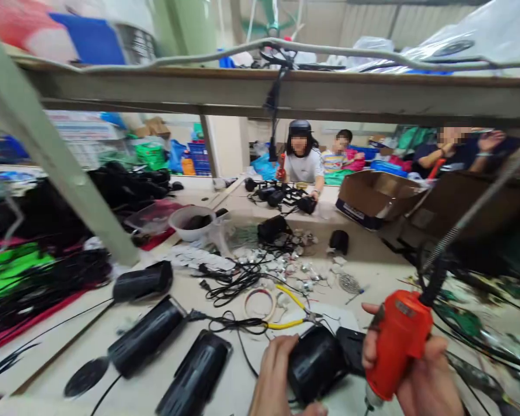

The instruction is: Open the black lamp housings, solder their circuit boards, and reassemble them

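Note:
My right hand (429, 370) is wrapped round an orange-red electric screwdriver (401, 341), its tip pointing down and its black cord leaving from the top. My left hand (273, 375) grips a black cylindrical plastic housing (314, 364) on the bench, fingers on its left side and thumb at the front. A flat black part (351, 349) lies between the housing and the screwdriver. More black housings (147, 335) with cords lie to the left, one of them (195, 372) nearest my left hand. Yellow-handled pliers (290, 309) lie just beyond the held housing.
A tape roll (260, 305), coiled black cables (234, 280) and small loose parts (307, 268) cover the middle. A white bowl (192, 222) and a cardboard box (377, 196) stand farther back. A slanted post (65, 144) rises at left; a shelf beam (242, 95) crosses above. Several people sit opposite.

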The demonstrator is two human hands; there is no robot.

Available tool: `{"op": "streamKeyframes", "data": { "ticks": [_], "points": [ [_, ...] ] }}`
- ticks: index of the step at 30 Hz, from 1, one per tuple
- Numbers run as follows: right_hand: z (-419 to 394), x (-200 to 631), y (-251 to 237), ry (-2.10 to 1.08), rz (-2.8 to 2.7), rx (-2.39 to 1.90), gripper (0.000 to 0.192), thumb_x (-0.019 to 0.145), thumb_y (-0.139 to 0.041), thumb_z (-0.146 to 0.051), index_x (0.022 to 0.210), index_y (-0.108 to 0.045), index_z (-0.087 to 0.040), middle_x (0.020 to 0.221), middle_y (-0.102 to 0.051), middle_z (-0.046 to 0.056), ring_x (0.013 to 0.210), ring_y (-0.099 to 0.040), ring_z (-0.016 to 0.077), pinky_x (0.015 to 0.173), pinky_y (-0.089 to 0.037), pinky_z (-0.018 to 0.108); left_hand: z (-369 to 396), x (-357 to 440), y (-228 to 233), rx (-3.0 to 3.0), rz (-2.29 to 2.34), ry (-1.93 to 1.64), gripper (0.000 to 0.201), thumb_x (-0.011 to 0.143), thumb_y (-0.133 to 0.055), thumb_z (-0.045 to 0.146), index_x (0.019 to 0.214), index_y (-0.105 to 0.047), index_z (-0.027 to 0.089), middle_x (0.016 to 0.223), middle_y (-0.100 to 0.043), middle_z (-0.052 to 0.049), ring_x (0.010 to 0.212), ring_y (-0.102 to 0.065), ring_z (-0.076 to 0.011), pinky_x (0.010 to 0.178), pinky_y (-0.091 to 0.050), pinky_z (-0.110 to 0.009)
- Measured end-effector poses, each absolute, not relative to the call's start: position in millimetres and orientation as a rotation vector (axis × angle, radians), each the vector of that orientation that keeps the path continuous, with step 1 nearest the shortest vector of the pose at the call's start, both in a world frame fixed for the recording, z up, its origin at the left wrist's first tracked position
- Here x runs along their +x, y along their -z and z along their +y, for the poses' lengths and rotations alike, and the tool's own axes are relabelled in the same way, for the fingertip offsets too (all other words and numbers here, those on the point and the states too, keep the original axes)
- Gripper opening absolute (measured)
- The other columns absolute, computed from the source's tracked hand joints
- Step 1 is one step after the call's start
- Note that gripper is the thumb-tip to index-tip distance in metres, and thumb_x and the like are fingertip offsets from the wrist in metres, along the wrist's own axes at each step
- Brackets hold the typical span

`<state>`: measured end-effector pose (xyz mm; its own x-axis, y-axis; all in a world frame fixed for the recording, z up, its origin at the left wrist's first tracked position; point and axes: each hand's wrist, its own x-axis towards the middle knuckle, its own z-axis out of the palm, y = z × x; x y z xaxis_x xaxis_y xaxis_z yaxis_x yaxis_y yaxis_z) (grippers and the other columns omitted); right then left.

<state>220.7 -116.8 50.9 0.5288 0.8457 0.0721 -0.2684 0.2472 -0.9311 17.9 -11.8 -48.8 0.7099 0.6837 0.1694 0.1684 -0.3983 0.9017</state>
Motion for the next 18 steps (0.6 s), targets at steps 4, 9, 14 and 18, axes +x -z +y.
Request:
{"op": "streamKeyframes", "data": {
  "ticks": [4, 9, 14, 18],
  "points": [
    [-112.5, 212.2, -60.4, -0.747, -0.548, -1.078, 0.083, 0.072, -0.048, -0.09, 0.115, -0.066, -0.021, 0.066, -0.063, 0.004, 0.058, -0.056, 0.0177, 0.055, -0.051, 0.029, -12.7, 13.8, 64.4, 2.06, 0.745, -0.693, 0.083, 0.07, -0.079, 0.035, 0.144, -0.045, 0.02, 0.143, -0.048, -0.018, 0.135, -0.047, -0.0367, 0.111, -0.041, -0.053],
    [-115.8, 218.2, -51.9, -0.745, -0.582, -1.055, 0.08, 0.075, -0.047, -0.088, 0.117, -0.065, -0.022, 0.067, -0.065, 0.005, 0.058, -0.058, 0.0198, 0.056, -0.054, 0.033, -12.0, 14.7, 66.0, 2.138, 0.781, -0.699, 0.083, 0.07, -0.078, 0.038, 0.144, -0.047, 0.018, 0.14, -0.053, -0.019, 0.131, -0.052, -0.0356, 0.108, -0.046, -0.05],
    [-117.7, 232.4, -36.2, -0.769, -0.667, -1.048, 0.078, 0.078, -0.045, -0.086, 0.122, -0.062, -0.024, 0.072, -0.066, 0.006, 0.063, -0.061, 0.0222, 0.061, -0.056, 0.036, -15.7, 22.6, 69.8, 2.125, 0.87, -0.727, 0.081, 0.068, -0.077, 0.031, 0.142, -0.049, 0.015, 0.135, -0.058, -0.018, 0.125, -0.057, -0.0331, 0.105, -0.05, -0.045],
    [-100.2, 249.3, -38.1, -0.603, -0.615, -1.128, 0.076, 0.078, -0.047, -0.085, 0.116, -0.063, -0.021, 0.078, -0.067, 0.007, 0.071, -0.063, 0.0246, 0.064, -0.055, 0.037, -19.3, 27.3, 73.8, 2.131, 0.945, -0.927, 0.069, 0.065, -0.074, 0.025, 0.131, -0.056, 0.017, 0.125, -0.065, -0.014, 0.117, -0.062, -0.0321, 0.101, -0.052, -0.043]
  ]
}}
